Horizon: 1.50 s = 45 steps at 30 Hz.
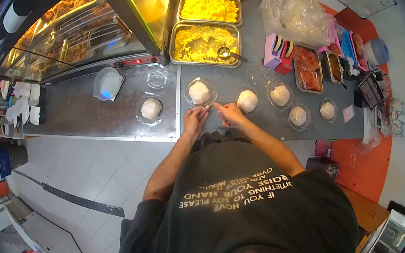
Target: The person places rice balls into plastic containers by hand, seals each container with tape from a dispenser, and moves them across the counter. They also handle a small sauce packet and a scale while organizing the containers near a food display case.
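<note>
Head view: left hand (196, 121), fingers together, at near edge of clear container (190, 100) holding white round item (199, 91) on counter (217, 79). Right hand (232, 114) just right of it, index finger apart; can't tell if it grips anything.

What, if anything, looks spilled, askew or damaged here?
Nothing clearly stands out. The ladle rests in the nearer metal tray, its handle over the rim, and no obvious spill shows on the grey countertop.
</note>
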Tool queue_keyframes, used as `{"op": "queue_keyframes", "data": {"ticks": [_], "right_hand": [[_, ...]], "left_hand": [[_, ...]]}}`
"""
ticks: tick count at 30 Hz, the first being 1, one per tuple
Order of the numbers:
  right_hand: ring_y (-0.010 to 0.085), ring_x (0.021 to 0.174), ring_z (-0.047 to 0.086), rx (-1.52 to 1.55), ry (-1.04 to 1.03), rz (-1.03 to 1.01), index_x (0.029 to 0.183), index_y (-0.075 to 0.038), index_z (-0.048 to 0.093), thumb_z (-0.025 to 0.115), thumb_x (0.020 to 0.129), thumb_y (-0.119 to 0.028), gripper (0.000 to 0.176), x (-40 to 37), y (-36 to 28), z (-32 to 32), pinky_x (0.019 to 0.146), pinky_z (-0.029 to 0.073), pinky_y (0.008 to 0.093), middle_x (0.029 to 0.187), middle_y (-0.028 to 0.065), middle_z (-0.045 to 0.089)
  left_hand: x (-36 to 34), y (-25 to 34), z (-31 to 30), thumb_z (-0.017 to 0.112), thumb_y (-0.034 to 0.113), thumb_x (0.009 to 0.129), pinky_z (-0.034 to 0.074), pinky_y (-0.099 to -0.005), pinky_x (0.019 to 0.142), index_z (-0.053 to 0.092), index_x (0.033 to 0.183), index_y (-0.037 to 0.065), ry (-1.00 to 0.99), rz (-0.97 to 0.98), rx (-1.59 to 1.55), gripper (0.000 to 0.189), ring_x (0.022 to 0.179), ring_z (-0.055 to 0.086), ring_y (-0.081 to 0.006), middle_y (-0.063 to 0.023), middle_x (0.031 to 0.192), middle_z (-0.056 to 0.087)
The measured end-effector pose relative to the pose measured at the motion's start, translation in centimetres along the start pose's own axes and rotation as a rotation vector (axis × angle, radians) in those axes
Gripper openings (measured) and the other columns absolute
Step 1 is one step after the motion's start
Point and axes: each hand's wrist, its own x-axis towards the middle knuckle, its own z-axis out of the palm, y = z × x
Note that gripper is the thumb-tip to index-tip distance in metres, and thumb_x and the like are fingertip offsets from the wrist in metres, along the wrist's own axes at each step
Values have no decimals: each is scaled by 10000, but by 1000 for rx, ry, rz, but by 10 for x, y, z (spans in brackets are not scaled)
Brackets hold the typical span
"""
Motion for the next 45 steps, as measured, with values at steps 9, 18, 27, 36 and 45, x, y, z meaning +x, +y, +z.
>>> {"op": "queue_keyframes", "data": {"ticks": [9,18,27,36,45], "right_hand": [[111,470,487,235,-360,-94,1080,-72,522,479,915,-226,230,3,-3,-11,353,330,243,776,35,531],[108,569,489,280,-365,55,998,-111,598,547,889,-186,142,13,4,-29,463,387,239,788,10,519],[96,520,480,766,-46,108,954,-119,610,587,870,-166,100,39,12,31,448,411,245,685,-8,486],[102,547,533,59,105,-259,925,-66,668,611,853,-191,155,-3,-29,-27,441,432,249,719,36,583],[172,692,553,137,714,-138,982,-83,647,518,889,-413,366,74,-34,-297,604,476,321,878,41,631]], "left_hand": [[-1,6,-1,611,139,856,446,-317,817,534,914,104,-17,-96,114,102,859,550,-133,-30,909,586],[11,-3,-10,613,111,855,481,-292,745,546,917,90,-13,-148,319,94,806,560,-122,-28,869,591],[25,30,7,696,342,790,482,-268,589,560,1043,11,196,219,747,437,755,591,-120,-58,873,619],[12,35,-5,725,463,744,490,-313,751,510,1072,63,84,-185,577,561,903,576,-167,-62,1038,537],[24,3,22,744,378,756,506,-293,679,439,1012,58,220,35,385,511,833,562,-167,-70,945,501]]}}
